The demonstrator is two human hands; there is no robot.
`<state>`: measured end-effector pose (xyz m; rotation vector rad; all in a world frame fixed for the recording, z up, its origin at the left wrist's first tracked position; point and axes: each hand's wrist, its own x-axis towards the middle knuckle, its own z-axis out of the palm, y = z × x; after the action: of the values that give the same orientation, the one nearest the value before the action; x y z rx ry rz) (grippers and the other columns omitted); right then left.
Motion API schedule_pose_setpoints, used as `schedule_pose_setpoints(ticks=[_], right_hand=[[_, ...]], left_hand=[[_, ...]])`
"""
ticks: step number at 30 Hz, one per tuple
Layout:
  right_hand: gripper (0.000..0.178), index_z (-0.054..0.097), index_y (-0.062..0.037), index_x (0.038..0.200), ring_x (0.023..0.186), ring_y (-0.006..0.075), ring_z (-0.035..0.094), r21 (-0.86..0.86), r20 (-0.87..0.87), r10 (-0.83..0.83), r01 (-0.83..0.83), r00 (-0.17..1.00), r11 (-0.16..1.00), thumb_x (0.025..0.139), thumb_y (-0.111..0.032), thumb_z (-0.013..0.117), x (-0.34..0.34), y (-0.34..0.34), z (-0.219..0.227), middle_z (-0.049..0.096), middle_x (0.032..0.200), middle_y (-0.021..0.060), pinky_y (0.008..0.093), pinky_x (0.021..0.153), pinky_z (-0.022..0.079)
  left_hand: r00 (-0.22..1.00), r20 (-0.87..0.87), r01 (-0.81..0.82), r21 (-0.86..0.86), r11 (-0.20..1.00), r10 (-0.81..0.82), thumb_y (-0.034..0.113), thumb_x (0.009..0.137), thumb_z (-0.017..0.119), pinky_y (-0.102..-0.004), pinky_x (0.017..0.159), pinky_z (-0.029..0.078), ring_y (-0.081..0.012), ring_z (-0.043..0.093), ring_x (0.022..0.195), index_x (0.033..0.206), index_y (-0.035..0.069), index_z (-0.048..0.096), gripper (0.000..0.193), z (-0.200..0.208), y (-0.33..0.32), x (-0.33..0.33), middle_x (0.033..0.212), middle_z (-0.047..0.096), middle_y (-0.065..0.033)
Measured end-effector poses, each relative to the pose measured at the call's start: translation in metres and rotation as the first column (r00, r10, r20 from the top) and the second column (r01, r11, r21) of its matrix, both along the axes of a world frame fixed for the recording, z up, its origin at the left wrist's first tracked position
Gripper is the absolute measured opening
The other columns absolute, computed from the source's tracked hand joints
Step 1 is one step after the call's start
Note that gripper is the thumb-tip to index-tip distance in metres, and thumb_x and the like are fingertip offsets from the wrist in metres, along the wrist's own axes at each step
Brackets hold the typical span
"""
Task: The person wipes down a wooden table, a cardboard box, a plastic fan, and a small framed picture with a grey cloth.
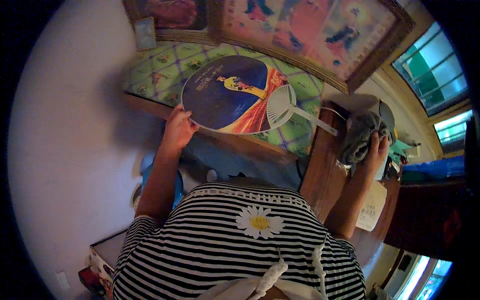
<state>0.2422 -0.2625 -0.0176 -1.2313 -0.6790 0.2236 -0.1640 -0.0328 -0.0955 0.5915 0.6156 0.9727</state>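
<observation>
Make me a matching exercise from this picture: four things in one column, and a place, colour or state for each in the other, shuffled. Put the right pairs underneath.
Things:
1. Round fan
2. Grey cloth
3. Table cover
4. Daisy print

Descriptions:
A. Green, with a criss-cross pattern
B. Bunched up, with the right hand on it
C. White petals and a yellow centre, on the striped shirt
D. Held at its edge by the left hand

Right pairs: 1-D, 2-B, 3-A, 4-C
</observation>
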Motion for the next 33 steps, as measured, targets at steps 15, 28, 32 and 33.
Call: schedule_pose_setpoints(ticks=[15,28,32,33], right_hand=[[0.031,0.049,0.0015,0.109,0.089,0.0141,0.053,-0.207,0.063,0.201,-0.184,0.978,0.961,0.082,-0.013,0.055,-0.020,0.010,0.021,0.056,0.101,0.0073,0.0268,0.078,0.043],[0.042,0.052,-0.0141,0.114,0.112,0.0317,0.044,-0.645,0.764,0.644,-0.031,-0.048,0.763,0.075,-0.027,0.060,-0.101,0.177,-0.089,0.048,0.120,0.0101,0.0423,0.092,0.036],[0.043,0.049,-0.0170,0.118,0.111,0.0333,0.044,-0.621,0.783,0.620,-0.101,-0.041,0.778,0.078,-0.030,0.057,-0.135,0.237,-0.104,0.050,0.119,0.0064,0.0424,0.090,0.038],[0.042,0.050,-0.0167,0.117,0.109,0.0328,0.046,-0.584,0.811,0.584,-0.083,-0.026,0.807,0.077,-0.029,0.058,-0.146,0.251,-0.106,0.051,0.117,0.0061,0.0424,0.089,0.039]], left_hand=[[0.349,-0.640,0.305,0.768,0.563,0.684,0.020,0.077,0.059,-0.0369,0.081,0.041,-0.0243,0.052,0.097,0.111,0.006,0.048,0.038,-0.028,-0.033,0.055,0.106,0.053,-0.0125],[0.300,-0.580,0.838,0.539,0.080,0.757,0.020,0.074,0.052,-0.0476,0.094,0.034,-0.0296,0.041,0.114,0.120,0.006,0.046,0.048,-0.038,-0.080,0.099,0.122,0.047,-0.0115],[0.277,-0.644,0.876,0.474,0.089,0.713,0.020,0.076,0.051,-0.0494,0.094,0.034,-0.0300,0.042,0.113,0.121,0.006,0.045,0.047,-0.040,-0.077,0.095,0.122,0.046,-0.0121],[0.278,-0.670,0.888,0.452,0.081,0.688,0.020,0.076,0.051,-0.0502,0.093,0.033,-0.0303,0.042,0.113,0.121,0.006,0.046,0.047,-0.039,-0.076,0.094,0.122,0.046,-0.0123]])
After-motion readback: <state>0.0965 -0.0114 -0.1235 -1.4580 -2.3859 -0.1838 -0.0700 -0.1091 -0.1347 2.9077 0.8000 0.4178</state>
